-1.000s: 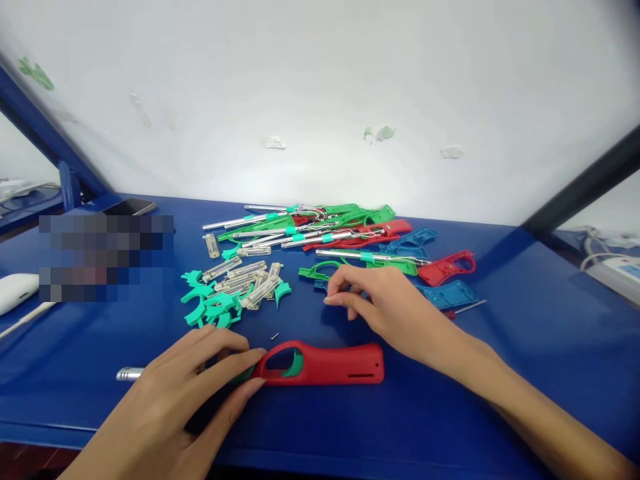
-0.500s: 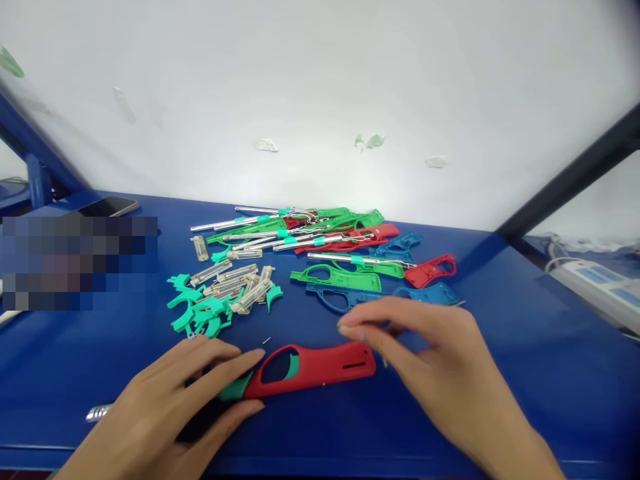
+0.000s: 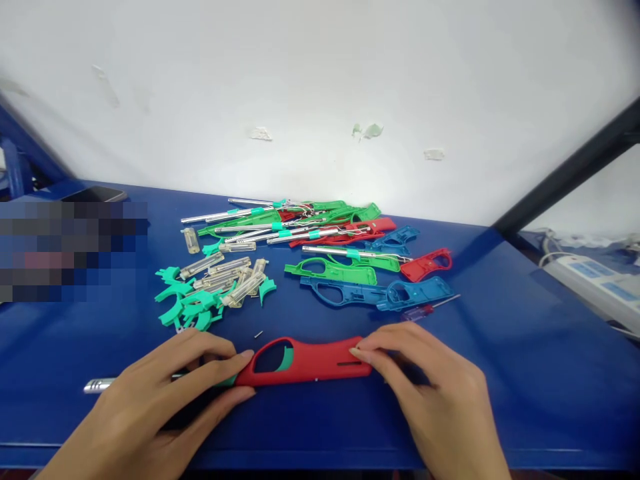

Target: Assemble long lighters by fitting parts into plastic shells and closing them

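Note:
A red long-necked lighter [image 3: 315,363] lies sideways just above the blue table, its teal trigger [image 3: 286,359] showing inside the finger loop. My left hand [image 3: 170,393] is closed around its teal collar and front end, and the metal nozzle tip [image 3: 99,385] sticks out to the left. My right hand [image 3: 435,393] pinches thumb and forefinger together at the handle's right end, over the spot beside the slot. Whatever tiny thing is between those fingertips is too small to make out. A small screw [image 3: 259,335] lies on the table behind the lighter.
Beyond my hands lie teal triggers [image 3: 197,300], clear fuel tanks [image 3: 245,283], metal nozzle tubes [image 3: 260,230] with wires, and green [image 3: 340,272], red and blue shell halves [image 3: 420,293]. A screwdriver [image 3: 425,311] rests behind my right hand. A power strip [image 3: 595,287] sits far right.
My right hand has come down and forward edge-on to the lighter's right end; its pinched fingertips now touch the handle. My left hand keeps its hold. The view has shifted slightly.

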Motion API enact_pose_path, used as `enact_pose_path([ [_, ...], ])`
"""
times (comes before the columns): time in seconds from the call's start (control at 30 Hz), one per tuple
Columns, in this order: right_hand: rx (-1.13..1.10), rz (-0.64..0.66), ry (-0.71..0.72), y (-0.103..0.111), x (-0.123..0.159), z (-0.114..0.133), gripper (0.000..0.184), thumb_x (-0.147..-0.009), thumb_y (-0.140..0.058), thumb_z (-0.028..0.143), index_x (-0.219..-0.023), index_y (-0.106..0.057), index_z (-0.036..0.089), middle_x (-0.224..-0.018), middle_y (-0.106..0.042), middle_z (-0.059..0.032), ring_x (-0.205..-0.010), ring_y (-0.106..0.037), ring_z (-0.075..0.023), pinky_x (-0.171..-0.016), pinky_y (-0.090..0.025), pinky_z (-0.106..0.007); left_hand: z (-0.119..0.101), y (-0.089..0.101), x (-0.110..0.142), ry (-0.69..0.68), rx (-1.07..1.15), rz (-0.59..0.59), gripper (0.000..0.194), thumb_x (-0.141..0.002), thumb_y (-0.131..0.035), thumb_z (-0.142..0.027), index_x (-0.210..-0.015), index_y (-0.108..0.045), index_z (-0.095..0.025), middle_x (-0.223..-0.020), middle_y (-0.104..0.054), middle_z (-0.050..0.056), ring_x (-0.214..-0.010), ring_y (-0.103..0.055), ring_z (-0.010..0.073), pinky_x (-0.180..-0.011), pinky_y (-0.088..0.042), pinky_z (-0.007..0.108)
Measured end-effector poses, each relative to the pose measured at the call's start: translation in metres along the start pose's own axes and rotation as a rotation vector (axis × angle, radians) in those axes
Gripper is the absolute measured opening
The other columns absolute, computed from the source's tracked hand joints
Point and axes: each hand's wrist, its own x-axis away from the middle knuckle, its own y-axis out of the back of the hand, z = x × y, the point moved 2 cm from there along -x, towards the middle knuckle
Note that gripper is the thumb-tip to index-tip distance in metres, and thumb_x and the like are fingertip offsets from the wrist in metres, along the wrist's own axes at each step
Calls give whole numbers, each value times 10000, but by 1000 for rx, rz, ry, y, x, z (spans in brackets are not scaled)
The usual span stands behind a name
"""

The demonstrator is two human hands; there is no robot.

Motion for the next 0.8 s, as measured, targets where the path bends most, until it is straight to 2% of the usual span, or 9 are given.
enact_pose_path([
  [0.23,-34,17,-65,0,2,-3,208,-962,-752,202,-800,-802,323,-830,-835,72,-676,-815,-143,-648,-651,-162,3,-1,2,11,21,13,129,-1130,-658,-381,-1207,-760,-359,-1094,-783,-40,-853,-802,121,-826,-661,187],
  [0.47,-7,-1,-8,1,5,-5,270,-957,-709,122,-857,-821,346,-896,-838,116,-751,-825,-89,-778,-643,-83,4,0,4,10,56,16,159,-1123,-666,-349,-1243,-770,-368,-1104,-783,-34,-862,-800,130,-848,-665,208],
  [0.6,22,13,21,1,7,-6,287,-990,-686,109,-900,-837,337,-928,-846,92,-780,-837,-109,-805,-669,-124,5,-2,3,16,65,25,160,-1128,-666,-376,-1256,-762,-375,-1103,-777,-37,-872,-794,126,-845,-660,201],
  [0.8,81,-9,70,3,7,-4,276,-1019,-653,128,-915,-837,307,-924,-851,58,-760,-838,-134,-760,-685,-167,4,0,6,14,50,30,167,-1138,-652,-371,-1272,-751,-368,-1107,-776,-24,-878,-795,129,-824,-658,199],
])
